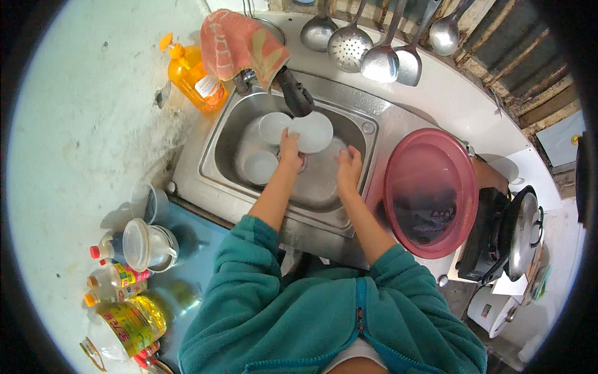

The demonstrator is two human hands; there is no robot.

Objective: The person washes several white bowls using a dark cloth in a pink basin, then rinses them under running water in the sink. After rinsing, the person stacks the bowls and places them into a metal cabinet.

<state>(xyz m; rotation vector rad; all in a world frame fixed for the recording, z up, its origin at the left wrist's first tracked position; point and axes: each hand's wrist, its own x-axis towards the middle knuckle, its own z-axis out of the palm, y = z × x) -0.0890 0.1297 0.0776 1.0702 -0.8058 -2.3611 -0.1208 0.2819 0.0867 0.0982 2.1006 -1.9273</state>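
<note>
My left hand (291, 152) grips the near left edge of a white bowl (314, 133), held tilted beneath the black faucet head (297, 96). Beside it, a second white bowl (274, 127) sits behind my fingertips; whether my hand touches that one too, I cannot tell. A third white bowl (260, 167) lies lower left in the stainless steel sink (322, 182). Over the right side of the basin is my right hand (349, 169), fingers slightly curled and apart, holding nothing. An orange patterned cloth (243, 46) drapes over the faucet.
An orange pump bottle (194, 77) stands behind the sink's left corner. Right of the sink is a red plastic basin (432, 177) with dark contents. Ladles and spatulas (380, 63) hang at the back. Bottles (133, 322) and plastic containers (149, 245) line the left; a lidded pan (522, 236) sits far right.
</note>
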